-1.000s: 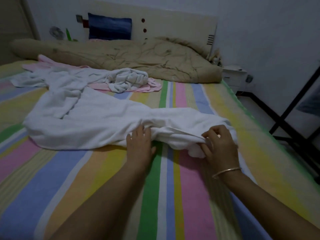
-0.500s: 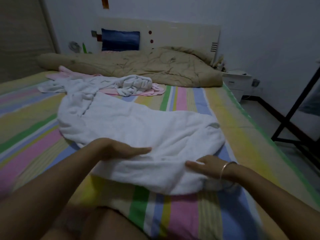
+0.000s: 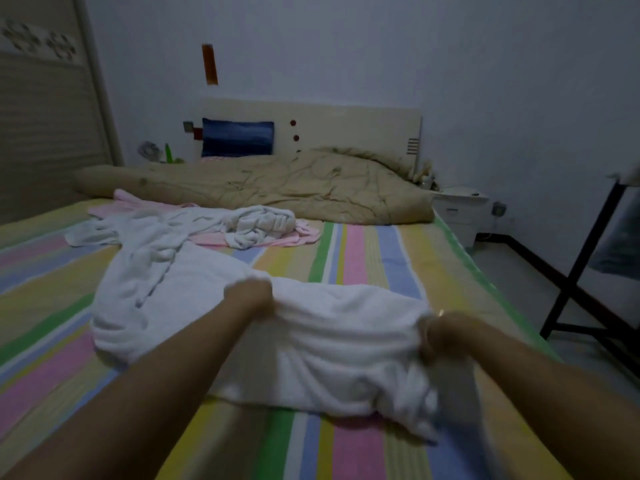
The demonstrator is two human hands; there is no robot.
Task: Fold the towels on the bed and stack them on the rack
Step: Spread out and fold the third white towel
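While both arms reach forward over the striped bed (image 3: 363, 251), the nearest item is a large white towel (image 3: 329, 344), partly gathered, its near portion bunched and lifted between the hands.

Left hand (image 3: 247, 294): grip closed on a raised ridge of the towel near its middle; likely held high to draw the cloth taut for a first fold.

Right hand (image 3: 441, 332): grip closed on the towel's right end, a bangle at the wrist; blurred, so finger detail cannot be told. Cloth hangs in folds below it, touching the bed.

Towel remainder: trails away to the left and far side, flat on the bed, unfolded.

Beyond: a second white towel (image 3: 256, 223), crumpled, lying on a pink towel (image 3: 298, 237); both unfolded, apparently awaiting their turn.

Farther: a tan quilt (image 3: 294, 185) heaped against the headboard (image 3: 346, 126), clear of the working area.

Right edge: a dark rack (image 3: 585, 261) standing on the floor beside the bed, well apart from the towels; judged the stacking place.
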